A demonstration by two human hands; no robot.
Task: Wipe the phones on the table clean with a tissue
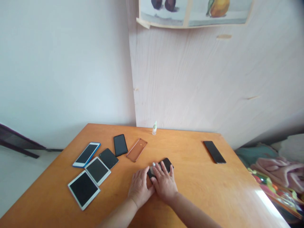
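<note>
On the wooden table, a black smartphone lies slantwise under my hands. My left hand is at its left end, fingers together and curved against the edge, thumb toward the near side. My right hand rests across the phone's top with its fingers stretched out and spread. Beneath those fingers shows a small whitish-grey patch; whether it is a cloth or something else I cannot tell. Much of the phone is covered. Beyond it lies a clear brownish phone case.
Left are a blue-edged phone, a black phone, a dark tablet-like device and two white-framed tablets. A small bottle stands by the wall. Another black phone lies right.
</note>
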